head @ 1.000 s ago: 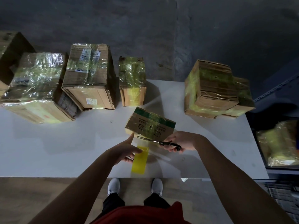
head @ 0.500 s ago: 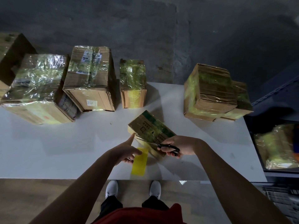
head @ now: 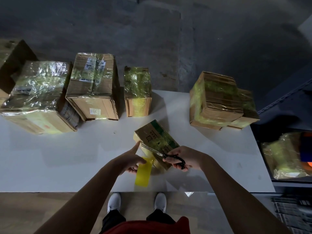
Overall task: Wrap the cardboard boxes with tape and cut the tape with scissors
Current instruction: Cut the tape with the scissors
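Item: box (head: 156, 137), small, cardboard with a green band, partly taped; lies skewed on the white table (head: 67, 157), at 6 o'clock from the table's middle, near the front edge. Tape roll (head: 143, 174), yellow: at 7 o'clock from the box, just beside its near corner, held on edge in the left hand (head: 130, 162), thumb on top and fingers curled beneath; index finger straight, aimed at 1 o'clock, tip at the box's left corner. Scissors (head: 158, 153), black-handled: clasped in the right hand (head: 187, 157), fingers through the loops; blades point to 10 o'clock across the box's near-left edge, tips close to the left index fingertip. Whether the blades are parted cannot be told. Other stock on the table, all wrapped in film or tape: large box (head: 37, 97) at 10 o'clock, tall box (head: 92, 86) at 11 o'clock, narrow box (head: 137, 92) at 12 o'clock, stacked pair (head: 217, 100) at 2 o'clock. Off the table: wrapped bundle (head: 283, 157) on a shelf at 3 o'clock; white shoes (head: 114, 202) on the floor at 6 o'clock.
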`<state>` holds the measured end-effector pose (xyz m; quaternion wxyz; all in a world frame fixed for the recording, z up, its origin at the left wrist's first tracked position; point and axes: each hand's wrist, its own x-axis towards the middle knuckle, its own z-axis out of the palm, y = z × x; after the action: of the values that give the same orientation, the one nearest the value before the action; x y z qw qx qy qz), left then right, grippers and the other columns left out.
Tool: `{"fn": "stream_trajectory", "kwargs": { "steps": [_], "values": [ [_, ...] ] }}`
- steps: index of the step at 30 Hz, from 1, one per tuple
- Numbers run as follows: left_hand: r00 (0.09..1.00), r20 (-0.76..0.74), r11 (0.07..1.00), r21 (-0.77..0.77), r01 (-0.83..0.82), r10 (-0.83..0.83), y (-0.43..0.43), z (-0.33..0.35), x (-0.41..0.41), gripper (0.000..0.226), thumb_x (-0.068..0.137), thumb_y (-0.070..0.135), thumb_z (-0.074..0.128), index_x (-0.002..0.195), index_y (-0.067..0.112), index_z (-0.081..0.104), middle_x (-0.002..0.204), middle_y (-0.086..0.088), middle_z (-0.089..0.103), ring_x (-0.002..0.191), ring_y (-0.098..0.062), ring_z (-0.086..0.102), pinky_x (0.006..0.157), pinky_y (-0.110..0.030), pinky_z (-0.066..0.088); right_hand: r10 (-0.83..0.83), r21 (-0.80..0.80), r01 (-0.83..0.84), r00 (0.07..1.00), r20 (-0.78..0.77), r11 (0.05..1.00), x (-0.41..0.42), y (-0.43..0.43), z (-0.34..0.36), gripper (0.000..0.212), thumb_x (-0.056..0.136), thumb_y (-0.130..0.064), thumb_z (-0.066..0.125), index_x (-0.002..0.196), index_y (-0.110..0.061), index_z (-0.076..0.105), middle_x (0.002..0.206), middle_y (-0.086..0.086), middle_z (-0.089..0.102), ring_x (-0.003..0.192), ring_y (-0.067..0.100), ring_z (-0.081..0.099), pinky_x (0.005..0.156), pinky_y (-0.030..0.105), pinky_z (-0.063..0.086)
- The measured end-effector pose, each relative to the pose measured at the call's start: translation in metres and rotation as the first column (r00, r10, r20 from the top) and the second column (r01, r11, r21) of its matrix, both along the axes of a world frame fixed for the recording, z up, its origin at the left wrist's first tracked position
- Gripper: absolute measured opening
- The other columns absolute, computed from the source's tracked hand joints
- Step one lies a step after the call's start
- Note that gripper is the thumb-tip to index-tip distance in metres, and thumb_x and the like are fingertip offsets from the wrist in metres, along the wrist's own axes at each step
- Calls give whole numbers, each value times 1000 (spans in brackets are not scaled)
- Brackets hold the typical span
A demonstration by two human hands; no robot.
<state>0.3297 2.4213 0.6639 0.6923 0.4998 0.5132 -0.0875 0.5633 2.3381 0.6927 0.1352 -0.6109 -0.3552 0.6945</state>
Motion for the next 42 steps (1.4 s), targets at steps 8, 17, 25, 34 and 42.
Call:
{"fn": "stream_trajectory", "kwargs": {
  "steps": [8, 17, 25, 34, 42],
  "values": [
    [1000, -2, 1000, 27, -9, 9, 0, -2, -2, 102, 87, 9, 69, 152, 41, -3, 127, -19, 55, 88, -25, 66, 60, -30, 58, -13, 33, 12, 1000, 7, 999, -7, -4, -9, 24, 86, -33, 71, 94, -11, 66, 58, -5, 53, 50, 8, 45, 48, 17, 36],
    [990, 29, 983, 127, 134, -138, 5, 6, -5, 103, 85, 7, 70, 148, 51, 0, 130, -23, 55, 82, -23, 70, 61, -31, 59, 32, 28, -33, 999, 32, 999, -9, -4, -8, 25, 88, -33, 69, 96, -10, 64, 62, -4, 56, 52, 8, 49, 51, 16, 40],
    [975, -16, 972, 86, 220, -220, 12, 10, -6, 108, 82, 10, 75, 149, 47, -2, 118, -21, 63, 83, -21, 69, 63, -30, 59, 50, 140, -63, 994, 96, 988, -5, -17, -5, 43, 80, -40, 75, 105, -5, 68, 67, -5, 59, 57, 7, 53, 54, 17, 44],
    [970, -16, 964, 105, 243, -243, 9, 14, -4, 111, 82, 8, 74, 150, 43, -6, 118, -19, 63, 88, -23, 68, 68, -30, 60, 14, 170, -20, 999, 34, 985, -3, -34, -3, 40, 77, -44, 75, 103, -14, 68, 75, 1, 59, 63, 10, 53, 59, 22, 45],
    [982, 51, 978, 110, 174, -181, 12, 26, -19, 96, 86, 9, 70, 154, 27, 4, 141, -13, 49, 101, -20, 60, 69, -23, 58, -220, 274, 125, 910, 352, 954, 2, -29, -5, 43, 78, -43, 75, 111, -22, 56, 100, 1, 67, 85, 11, 65, 71, 20, 46]
  ]
}}
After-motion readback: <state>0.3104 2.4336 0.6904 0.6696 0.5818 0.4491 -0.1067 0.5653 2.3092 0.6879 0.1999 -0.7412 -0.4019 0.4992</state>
